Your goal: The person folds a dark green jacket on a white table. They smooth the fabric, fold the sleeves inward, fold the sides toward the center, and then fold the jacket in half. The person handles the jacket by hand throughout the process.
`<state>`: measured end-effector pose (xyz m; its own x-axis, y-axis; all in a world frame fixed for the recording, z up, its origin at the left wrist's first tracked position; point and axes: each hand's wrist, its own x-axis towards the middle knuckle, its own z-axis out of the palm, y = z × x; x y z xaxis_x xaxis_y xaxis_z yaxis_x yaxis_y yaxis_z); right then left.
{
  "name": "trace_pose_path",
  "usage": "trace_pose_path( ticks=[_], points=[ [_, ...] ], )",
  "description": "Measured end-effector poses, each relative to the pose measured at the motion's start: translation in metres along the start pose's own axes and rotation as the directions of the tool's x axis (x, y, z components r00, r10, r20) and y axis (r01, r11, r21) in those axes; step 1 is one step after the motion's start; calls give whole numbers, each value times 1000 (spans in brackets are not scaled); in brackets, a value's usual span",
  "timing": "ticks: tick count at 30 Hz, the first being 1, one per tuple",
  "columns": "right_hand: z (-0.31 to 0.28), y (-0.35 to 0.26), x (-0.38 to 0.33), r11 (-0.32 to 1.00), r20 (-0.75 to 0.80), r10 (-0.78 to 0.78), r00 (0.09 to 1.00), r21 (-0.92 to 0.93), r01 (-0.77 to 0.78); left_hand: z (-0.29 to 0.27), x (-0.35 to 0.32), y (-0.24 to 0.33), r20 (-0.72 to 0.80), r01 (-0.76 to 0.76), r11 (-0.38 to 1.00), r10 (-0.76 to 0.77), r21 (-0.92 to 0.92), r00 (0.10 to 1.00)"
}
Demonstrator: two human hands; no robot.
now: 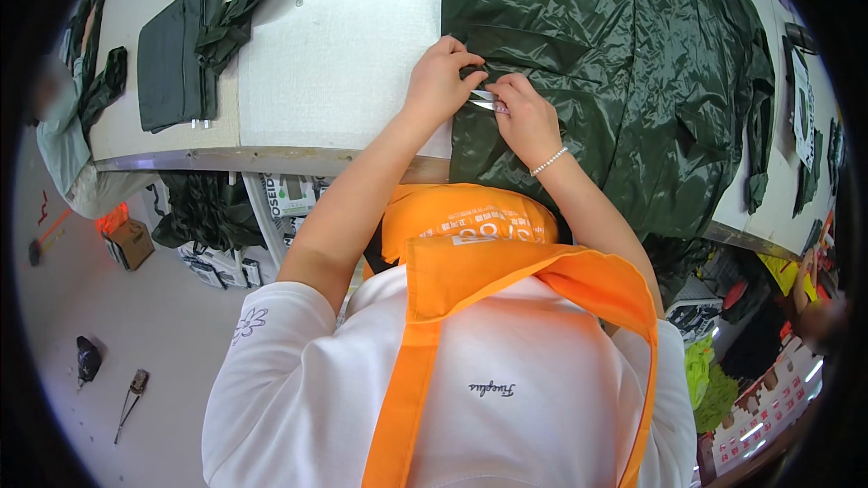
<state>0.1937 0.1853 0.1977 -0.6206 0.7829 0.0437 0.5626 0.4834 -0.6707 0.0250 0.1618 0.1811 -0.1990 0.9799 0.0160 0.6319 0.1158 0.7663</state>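
Note:
A glossy dark green garment (579, 27) lies spread over the table, its folds wrinkled and shiny. At its left edge my left hand (441, 79) is closed, with fingertips pinching a bit of the garment. Close beside it, my right hand (528, 119) is closed around a small pair of thread snips (485, 102). The silvery blades point left toward my left fingertips, over the garment. Part of the snips is hidden inside my right fingers. A string of pale beads circles my right wrist.
White table padding (344, 45) extends left of the garment. A folded dark green garment (179, 54) lies farther left. Under the table edge (298, 160) hang dark bundles (203, 212). A cardboard box (128, 244) stands on the floor. Other people are partly visible at both far sides.

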Motion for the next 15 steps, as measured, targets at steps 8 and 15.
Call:
trace_pose_path(
  ticks=[8,15],
  points=[
    [0,-3,3,854,-25,336,942,430,-293,-4,2,0,52,-32,999,31,23,998],
    [4,18,11,723,114,380,918,582,-372,-7,19,4,75,223,967,-215,-123,974]
  ],
)
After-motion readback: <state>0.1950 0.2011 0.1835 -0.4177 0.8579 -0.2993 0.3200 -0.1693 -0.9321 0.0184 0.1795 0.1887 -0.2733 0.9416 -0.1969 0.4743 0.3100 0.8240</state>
